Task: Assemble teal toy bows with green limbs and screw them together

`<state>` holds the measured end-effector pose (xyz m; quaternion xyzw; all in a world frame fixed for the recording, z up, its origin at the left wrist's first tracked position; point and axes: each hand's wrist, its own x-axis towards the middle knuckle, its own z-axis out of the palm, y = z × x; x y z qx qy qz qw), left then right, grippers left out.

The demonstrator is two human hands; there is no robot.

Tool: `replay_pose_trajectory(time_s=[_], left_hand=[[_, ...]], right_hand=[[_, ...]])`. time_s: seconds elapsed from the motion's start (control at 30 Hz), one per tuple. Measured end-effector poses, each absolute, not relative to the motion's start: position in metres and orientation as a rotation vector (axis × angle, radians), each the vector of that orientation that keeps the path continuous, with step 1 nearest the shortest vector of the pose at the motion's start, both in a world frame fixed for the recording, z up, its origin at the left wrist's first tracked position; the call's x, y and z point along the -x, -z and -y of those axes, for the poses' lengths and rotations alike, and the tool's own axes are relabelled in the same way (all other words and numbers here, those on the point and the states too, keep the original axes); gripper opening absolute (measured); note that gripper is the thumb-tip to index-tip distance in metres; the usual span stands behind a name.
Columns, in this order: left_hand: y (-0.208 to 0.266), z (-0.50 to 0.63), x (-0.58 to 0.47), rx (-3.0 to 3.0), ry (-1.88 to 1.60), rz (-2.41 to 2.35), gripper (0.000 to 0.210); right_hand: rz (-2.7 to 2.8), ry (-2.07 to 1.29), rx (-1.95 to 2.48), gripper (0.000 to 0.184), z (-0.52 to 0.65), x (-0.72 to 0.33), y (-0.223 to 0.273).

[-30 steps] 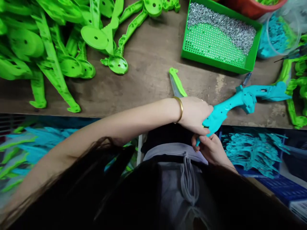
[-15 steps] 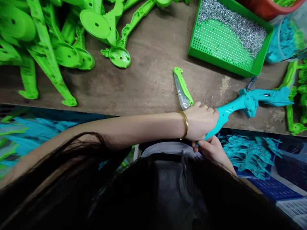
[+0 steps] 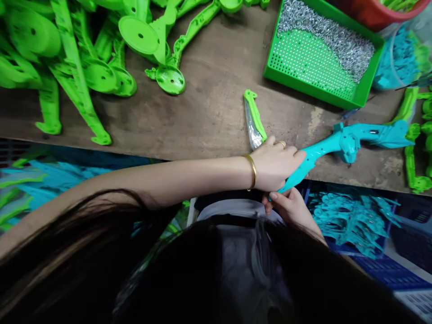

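A long, curved turquoise plastic part [image 3: 324,148] lies slantwise over the front edge of the table, its far end to the right. My left hand [image 3: 276,164], with a ring and a gold bracelet on that arm, is wrapped over its near section. At the tapered near end, my right hand [image 3: 286,204] pinches the tip between thumb and fingers, just below the table edge. Close behind my left hand lies a small green piece with a clear plastic strip [image 3: 255,119]; its lower end is partly hidden by the hand.
Green plastic parts [image 3: 101,76] are heaped at the left. A green perforated basket [image 3: 310,90] holds small metal screws at the back right, beside a red tub [image 3: 381,15] and a clear tub of turquoise pieces [image 3: 394,67]. Below the table edge stands a crate of turquoise parts [image 3: 351,220].
Both hands have shifted slightly left along with the near end of the turquoise part. The grip of each hand looks the same.
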<state>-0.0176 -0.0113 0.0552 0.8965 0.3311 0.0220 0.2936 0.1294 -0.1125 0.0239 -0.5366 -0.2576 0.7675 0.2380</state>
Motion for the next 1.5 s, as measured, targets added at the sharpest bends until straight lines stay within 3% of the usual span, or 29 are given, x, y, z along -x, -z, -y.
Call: replay_pose_trajectory(time_s=[0.4,0.87,1.2,1.33,1.5], left_hand=[[-0.051,0.017,0.023,-2.449,-0.054,-0.821,0.055],[-0.037,0.021,0.023,-2.530,-0.190,-0.849,0.051],[-0.058,-0.004,0.044,-2.597,-0.265,-0.469,0.064],[-0.058,-0.003,0.034,-2.614,-0.354,-0.650,0.052],[-0.067,-0.004,0.019,-2.622,-0.370,-0.772,0.057]], right_hand=[[0.712,-2.100,1.384,0.026,0.116,-0.128,-0.023],[0.780,-2.114,1.406,0.027,0.117,-0.131,-0.022],[0.700,-2.216,1.242,0.030,0.123,-0.131,-0.053],[0.653,-2.167,1.328,0.029,0.123,-0.130,-0.068],[0.717,-2.101,1.281,0.025,0.125,-0.131,-0.077]])
